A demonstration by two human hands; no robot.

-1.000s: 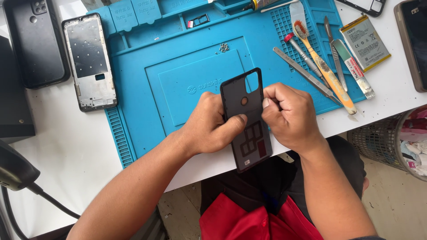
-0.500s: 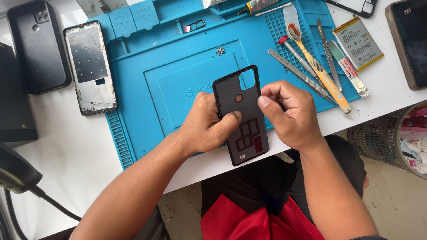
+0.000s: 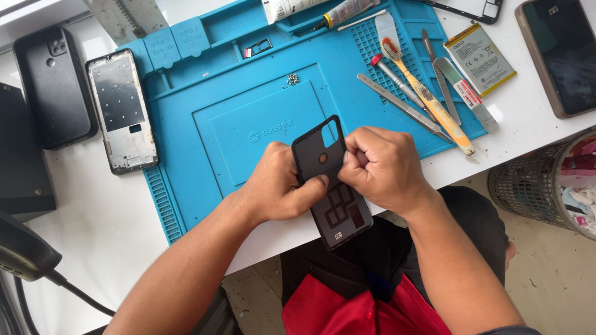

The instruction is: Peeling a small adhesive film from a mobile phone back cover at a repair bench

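item: black back cover point(image 3: 332, 186), held in both hands over the near edge of the blue mat point(image 3: 248, 118).

left hand point(image 3: 279, 186) clamps the cover's left edge, thumb lying across its inner face; right hand point(image 3: 382, 167) is closed in a fist on the right edge near the camera cut-out, grip tight on the rim. cover looks a thin plastic shell: light, a little springy, likely to crack at the cut-out corners if bent; best taken by the long edges, as here. around it: bare frame point(image 3: 121, 108) left of the mat, tweezers point(image 3: 397, 102), brush point(image 3: 428, 99) and battery point(image 3: 479, 59) to the right, all on the white table point(image 3: 99, 229).
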